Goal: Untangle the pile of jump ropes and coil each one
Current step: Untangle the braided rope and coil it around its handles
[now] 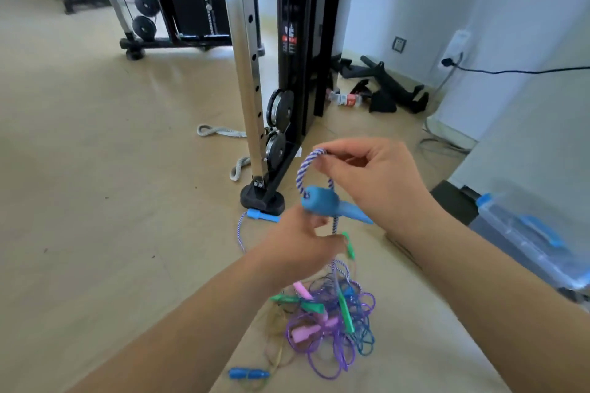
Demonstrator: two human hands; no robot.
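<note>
Head view: left hand [297,233] low, fingers closed round striped rope [301,171] below blue handle [322,201]; handle's long axis slants down-right; right hand [373,175] above, fingers pinched on rope loop top; tangled pile [329,322] on floor directly beneath, rope hanging into it

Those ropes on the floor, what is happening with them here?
A person is sorting a tangled pile of jump ropes. The right hand pinches a loop of the blue-and-white striped rope, lifted above the pile. The left hand holds that rope lower down, near its blue handle. The purple, green and pink ropes are still knotted together on the floor.
</note>
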